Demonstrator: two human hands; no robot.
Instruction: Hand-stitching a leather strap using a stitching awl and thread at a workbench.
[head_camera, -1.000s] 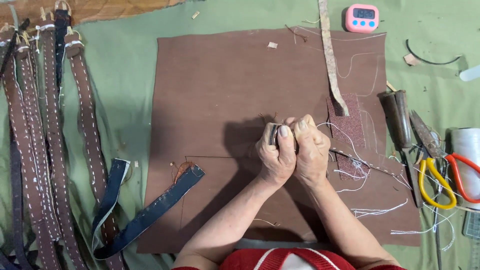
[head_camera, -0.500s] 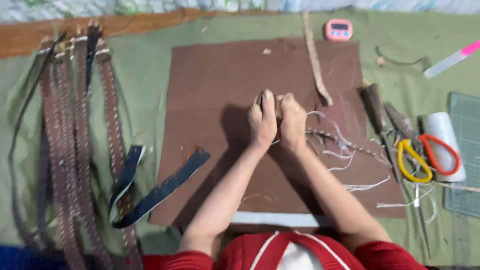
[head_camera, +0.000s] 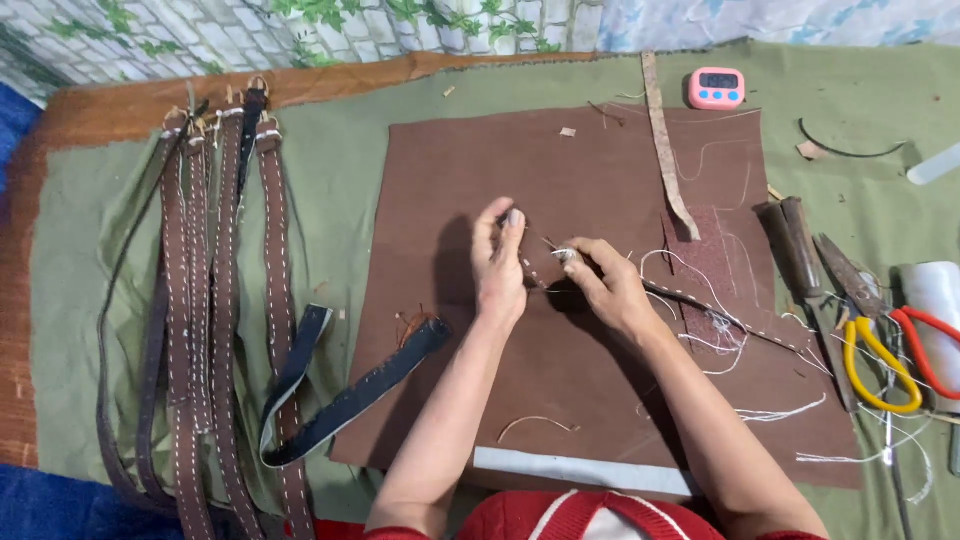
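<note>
Fingers of the left hand (head_camera: 500, 262) pinch 1 end of a thin brown stitched strap (head_camera: 700, 300), closed on it above the brown leather sheet (head_camera: 480, 170). Just beside, the right hand (head_camera: 605, 285) is closed on something small and pale at the strap, likely thread or a needle; I cannot tell which. White thread (head_camera: 715, 330) loops loosely near it and could snag or knot if pulled. Scissors (head_camera: 880, 350) lie to the right on the green counter (head_camera: 340, 160).

narrow brown stitched leather strap (head_camera: 700, 300), held at one end above brown mat, trailing right, flat; white thread (head_camera: 700, 265) looping off it.
</note>
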